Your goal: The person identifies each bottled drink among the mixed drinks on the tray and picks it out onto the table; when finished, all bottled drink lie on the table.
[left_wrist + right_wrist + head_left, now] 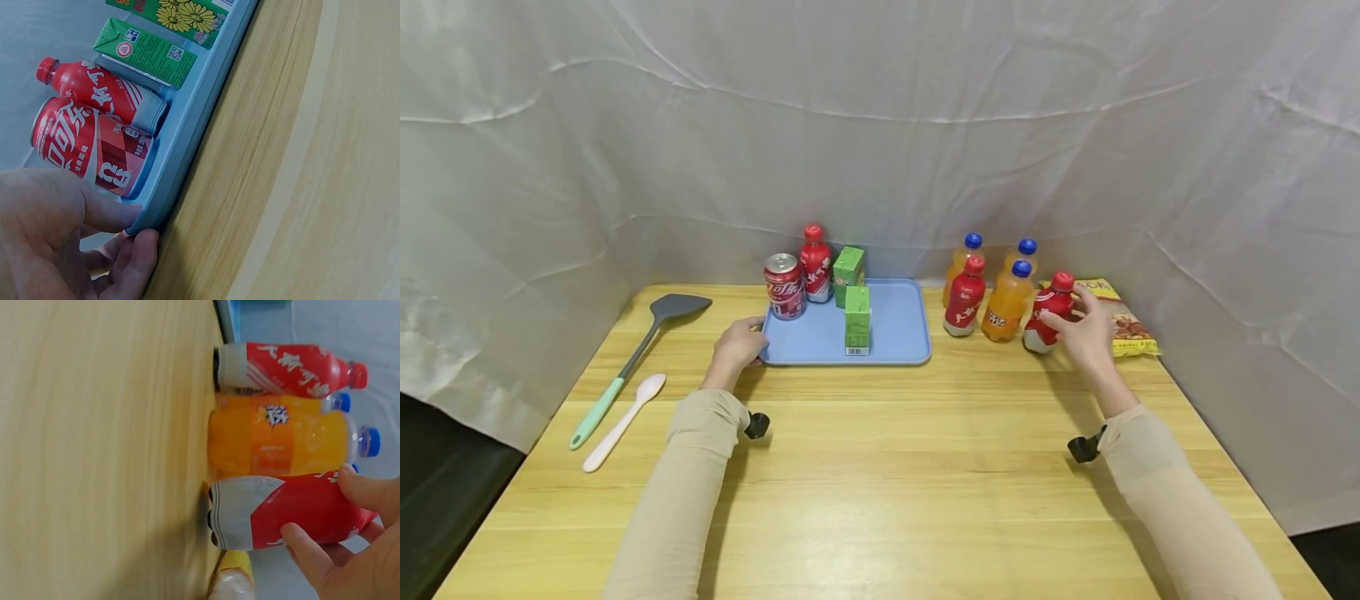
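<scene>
A blue tray [895,321] carries a red soda can [786,287], a red-capped bottle [816,265] and two green drink cartons [857,321]. At the tray's left edge my left hand [739,346] pinches the rim between thumb and fingers, just beside the can [94,147]. My right hand [1086,333] grips a red-capped bottle [1047,315] with a red and white label, its fingers around the upper part. In the right wrist view that bottle [281,509] stands close beside an orange soda bottle [269,442]; whether its base touches the table is unclear.
Another red-capped bottle [964,298] and several orange soda bottles [1006,304] with blue caps stand right of the tray. A yellow food packet [1131,329] lies behind my right hand. A grey spatula [655,333] and a pale pink spoon [625,423] lie at left.
</scene>
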Motion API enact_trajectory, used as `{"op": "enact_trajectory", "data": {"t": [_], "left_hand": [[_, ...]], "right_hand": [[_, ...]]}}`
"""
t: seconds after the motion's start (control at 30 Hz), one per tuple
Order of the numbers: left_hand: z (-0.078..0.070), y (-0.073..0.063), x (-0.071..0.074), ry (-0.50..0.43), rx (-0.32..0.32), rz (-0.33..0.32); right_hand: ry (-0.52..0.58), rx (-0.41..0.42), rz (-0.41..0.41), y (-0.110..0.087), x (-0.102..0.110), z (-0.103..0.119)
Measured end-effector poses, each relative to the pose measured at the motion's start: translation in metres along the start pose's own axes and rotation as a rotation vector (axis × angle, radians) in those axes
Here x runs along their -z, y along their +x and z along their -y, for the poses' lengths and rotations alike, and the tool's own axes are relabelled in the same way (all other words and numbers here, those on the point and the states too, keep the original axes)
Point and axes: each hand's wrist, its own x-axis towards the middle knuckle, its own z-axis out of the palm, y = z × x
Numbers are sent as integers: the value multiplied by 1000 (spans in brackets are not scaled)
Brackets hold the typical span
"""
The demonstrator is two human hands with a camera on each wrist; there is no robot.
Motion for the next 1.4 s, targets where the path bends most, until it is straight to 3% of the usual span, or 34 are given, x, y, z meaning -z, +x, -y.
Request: {"op": "enact_trajectory", "data": {"t": [0.43, 1.0, 1.1, 1.2, 1.27, 1.33, 1.4], "left_hand": [[0, 2, 0, -3, 12, -2], [5, 3, -2, -7, 2, -8], [7, 2, -3, -4, 3, 3], [6, 1, -3, 3, -6, 7], [5, 0, -2, 3, -14, -3], [3, -1, -1, 9, -25, -13], [2, -2, -1, 11, -29, -16]], "right_hand": [[45, -53, -5, 21, -2, -8], [-81, -16, 70, 28, 0, -8], [-81, -9, -18, 19, -3, -6], [-33, 69, -208, 4, -11, 9], [23, 180, -305, -7, -20, 25], [64, 307, -326, -17, -31, 46], [93, 419, -280, -25, -45, 65]]}}
